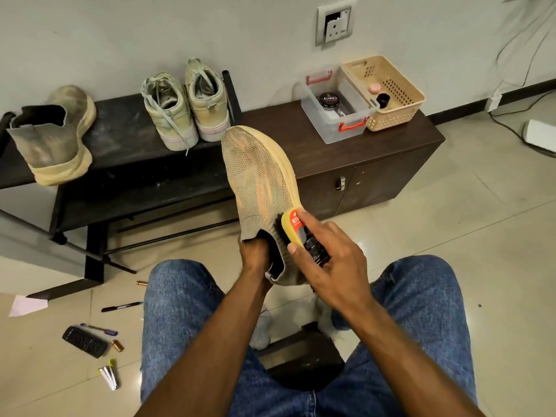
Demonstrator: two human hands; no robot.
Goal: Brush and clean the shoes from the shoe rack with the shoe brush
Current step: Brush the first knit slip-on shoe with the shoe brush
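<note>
A beige knit slip-on shoe (258, 176) is held up in front of me, toe pointing away. My left hand (255, 257) is pushed into its opening and its fingers are hidden inside. My right hand (331, 263) grips a yellow shoe brush (296, 228) with a red label, its dark bristles pressed against the shoe's side near the collar. On the black shoe rack (126, 136) stand the matching slip-on shoe (54, 136) at the left and a pair of pale lace-up sneakers (186, 106).
A dark wooden cabinet (346, 155) right of the rack carries a clear box (337, 106) with a polish tin and a beige basket (388, 91). Pens, a remote (84, 341) and small items lie on the tiled floor at left. My jeans-clad knees fill the foreground.
</note>
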